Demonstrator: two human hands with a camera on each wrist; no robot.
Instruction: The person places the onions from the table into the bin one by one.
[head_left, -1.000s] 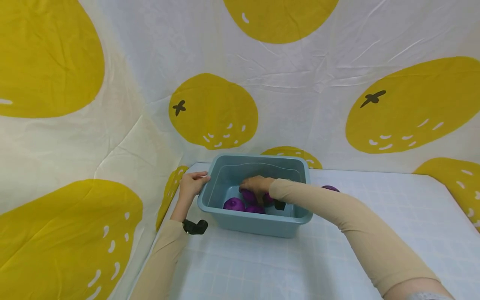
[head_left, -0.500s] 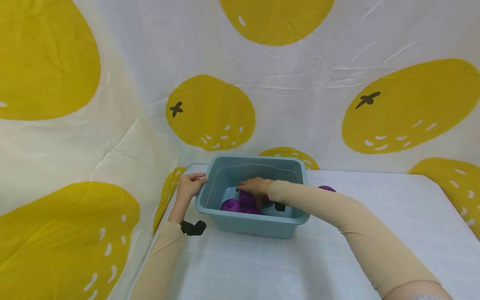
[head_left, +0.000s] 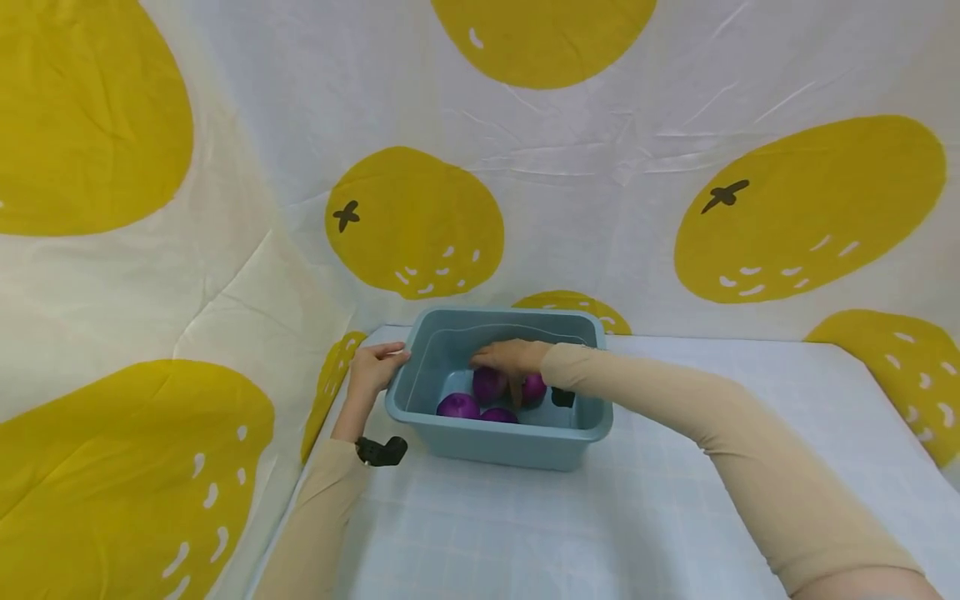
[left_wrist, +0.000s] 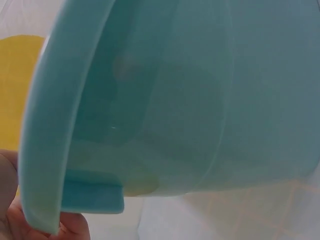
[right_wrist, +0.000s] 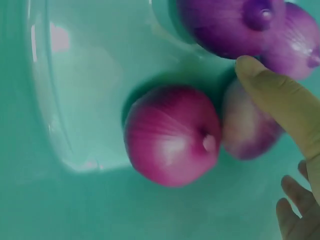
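A blue plastic basin (head_left: pixel 502 444) holds several red onions. My left hand (head_left: pixel 372 368) pinches the basin's left rim, its thumb and fingertips showing around the edge in the left wrist view. Inside the basin, my right hand (head_left: pixel 513 358) reaches over an onion (head_left: pixel 489 387), with the thumb (right_wrist: pixel 280 95) stretched across it and the other fingers loosely bent, a gap between them and its skin. A pinker onion (right_wrist: pixel 172 135) lies beside it, below my wrist. Two more onions, one at the left (head_left: pixel 458 406) and one partly behind the front wall (head_left: pixel 500 414), are near the thumb tip.
The basin stands on a table with a pale checked cloth (head_left: pixel 480 533), near the back wall. White fabric with yellow fruit prints (head_left: pixel 416 221) hangs behind and on the left. Dark wrist cameras (head_left: pixel 382 451) are strapped to both wrists.
My right hand has risen slightly, uncovering more of the onions below it. The onion on the table at the right is now hidden by my right sleeve. The left hand stays at the rim.
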